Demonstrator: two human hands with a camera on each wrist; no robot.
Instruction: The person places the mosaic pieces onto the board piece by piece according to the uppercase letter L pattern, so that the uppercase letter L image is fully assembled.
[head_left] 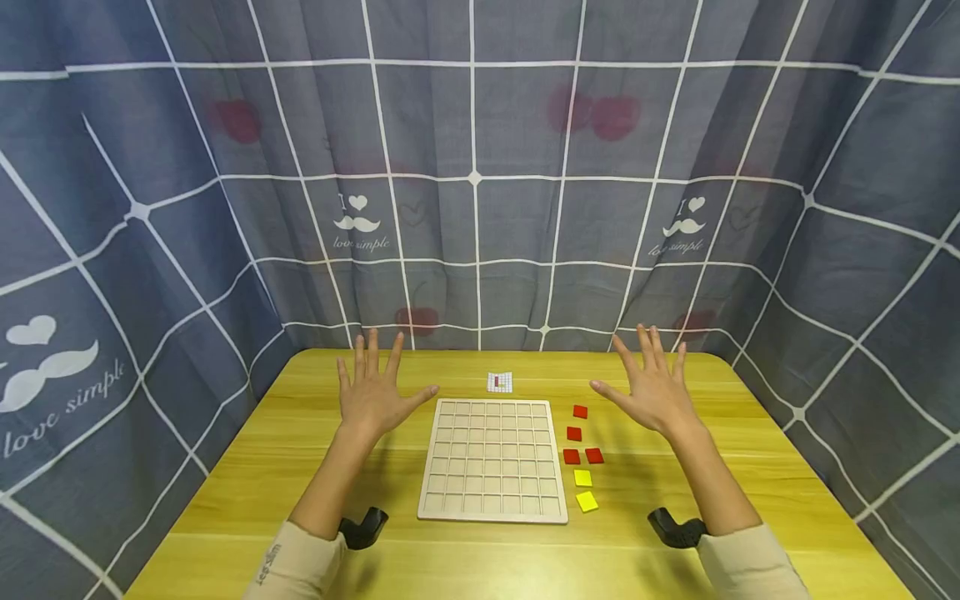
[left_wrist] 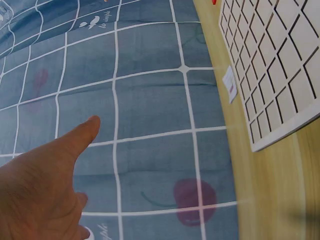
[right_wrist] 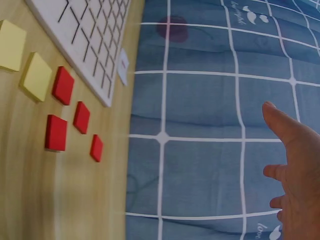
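Left hand (head_left: pixel 372 403) and right hand (head_left: pixel 654 393) splayed wide | pale grid board (head_left: pixel 493 462) between | red tiles (head_left: pixel 573 433), yellow tiles (head_left: pixel 587 502) along its right

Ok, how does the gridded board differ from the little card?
The board is large; the card is much smaller. The board is plain beige with recessed squares; the card is white with a red mark. Both lie on the table and show grids.

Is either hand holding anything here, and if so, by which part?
Nothing is held: the left hand and right hand are both empty, fingers spread.
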